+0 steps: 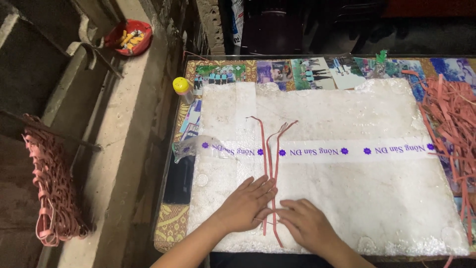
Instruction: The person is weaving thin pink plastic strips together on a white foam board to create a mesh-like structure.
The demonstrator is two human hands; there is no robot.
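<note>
The thin pink strips [270, 164], judged light, limp and easily shifted, lie lengthwise on the white foam board [347, 198], pinned near their lower ends under the flat, open-fingered left hand [246, 203] and right hand [305, 223], neither hand grasping.

A red bowl [130, 37] of small yellow bits sits on the concrete ledge at eleven o'clock. A woven pink mesh [53, 194] hangs at nine o'clock. A yellow-capped bottle [182, 89] stands near the table's far left corner, and photographs [312, 72] lie under the glass toward twelve o'clock.
</note>
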